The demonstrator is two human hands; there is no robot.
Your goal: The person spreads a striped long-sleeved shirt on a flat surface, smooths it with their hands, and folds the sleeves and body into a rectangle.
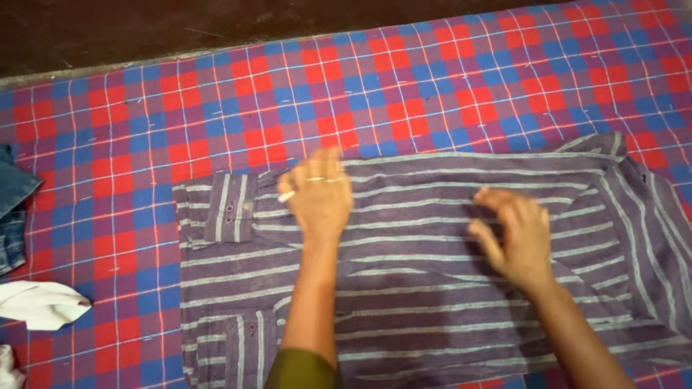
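The striped shirt [432, 288] lies flat, long axis left-right, collar pointing right. The left hand [317, 198] presses it, fingers together. The right hand [515, 238] hovers, fingers spread and curled.

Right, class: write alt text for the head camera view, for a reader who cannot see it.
Two bare hands, the left hand flat and the right hand with curled fingers, press on a purple striped shirt spread over a red and blue checked cloth. White cloth and denim lie at the left edge.

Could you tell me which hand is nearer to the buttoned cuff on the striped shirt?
Left. The left hand lies flat just beside the buttoned cuff; the right hand rests farther along the striped shirt.
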